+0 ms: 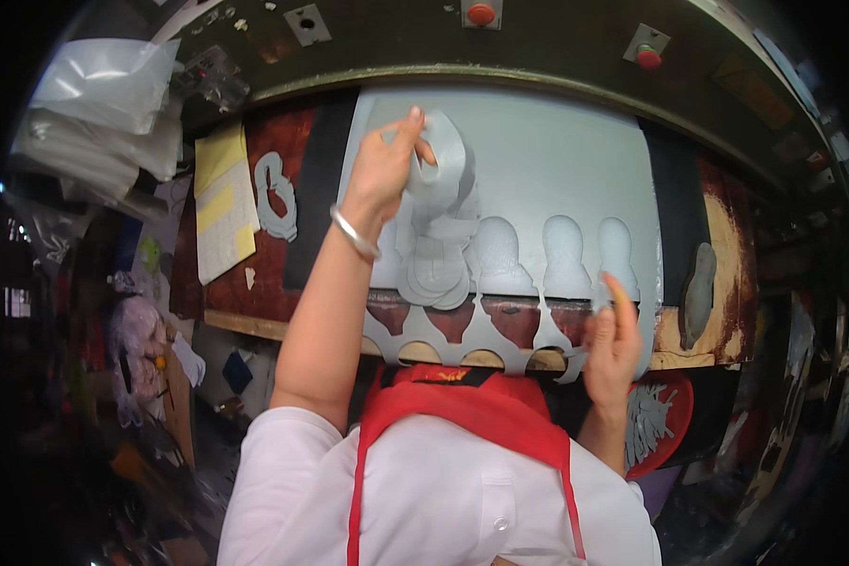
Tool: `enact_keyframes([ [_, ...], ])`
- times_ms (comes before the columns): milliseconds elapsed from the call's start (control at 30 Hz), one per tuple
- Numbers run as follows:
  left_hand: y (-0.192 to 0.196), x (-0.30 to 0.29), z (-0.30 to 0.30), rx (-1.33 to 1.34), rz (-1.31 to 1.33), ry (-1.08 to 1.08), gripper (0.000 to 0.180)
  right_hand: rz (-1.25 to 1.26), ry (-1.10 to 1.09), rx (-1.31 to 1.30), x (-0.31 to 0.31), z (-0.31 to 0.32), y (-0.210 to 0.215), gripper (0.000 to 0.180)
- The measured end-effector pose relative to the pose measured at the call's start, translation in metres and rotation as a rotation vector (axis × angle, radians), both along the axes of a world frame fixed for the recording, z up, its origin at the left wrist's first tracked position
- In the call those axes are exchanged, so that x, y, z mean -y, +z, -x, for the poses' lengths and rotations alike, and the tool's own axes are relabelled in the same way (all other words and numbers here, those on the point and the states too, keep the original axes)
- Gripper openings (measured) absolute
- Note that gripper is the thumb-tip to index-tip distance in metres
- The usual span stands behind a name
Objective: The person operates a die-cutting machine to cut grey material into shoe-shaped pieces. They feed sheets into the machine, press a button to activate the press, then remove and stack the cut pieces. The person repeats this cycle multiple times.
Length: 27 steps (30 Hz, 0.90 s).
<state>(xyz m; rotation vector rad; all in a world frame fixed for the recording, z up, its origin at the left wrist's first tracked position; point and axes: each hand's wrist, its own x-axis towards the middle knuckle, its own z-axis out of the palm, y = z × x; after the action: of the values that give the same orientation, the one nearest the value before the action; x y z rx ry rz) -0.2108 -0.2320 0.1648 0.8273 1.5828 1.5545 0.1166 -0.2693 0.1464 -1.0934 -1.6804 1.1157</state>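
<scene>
With left hand (390, 170), clamps curled grey piece (451, 156) just right of thumb, over left side of grey board (557, 151). With right hand (613, 344), reaches board's near right edge beside grey cut-out sheet (486, 332); cannot tell whether gripping it.

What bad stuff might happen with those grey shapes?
The left hand holds a bent grey piece close to a stack of grey pieces whose edges don't line up, so a bump might make the stack slide apart.

The grey strip runs over the front edge of the table, near the red apron, so it could perhaps catch on the cloth.
</scene>
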Motion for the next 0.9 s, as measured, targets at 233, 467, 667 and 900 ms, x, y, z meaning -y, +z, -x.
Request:
enact_keyframes([
  [233, 0.013, 0.02, -0.031, 0.281, -0.003, -0.283, 0.047, -0.199, -0.619, 0.057, -0.01, -0.094, 0.018, 0.038],
  [467, -0.027, 0.052, -0.009, -0.343, 0.214, -0.449, 0.039, -0.118, -1.004, -0.029, 0.021, -0.17, -0.001, 0.038],
  [667, -0.073, 0.083, 0.017, -0.311, 0.266, -0.156, 0.036, -0.241, -1.297, -0.399, 0.072, -0.3, -0.036, 0.037],
  [900, -0.05, 0.075, 0.01, -0.071, 0.192, -0.132, 0.025, 0.003, -1.504, 0.854, 0.064, -0.35, -0.09, 0.061],
])
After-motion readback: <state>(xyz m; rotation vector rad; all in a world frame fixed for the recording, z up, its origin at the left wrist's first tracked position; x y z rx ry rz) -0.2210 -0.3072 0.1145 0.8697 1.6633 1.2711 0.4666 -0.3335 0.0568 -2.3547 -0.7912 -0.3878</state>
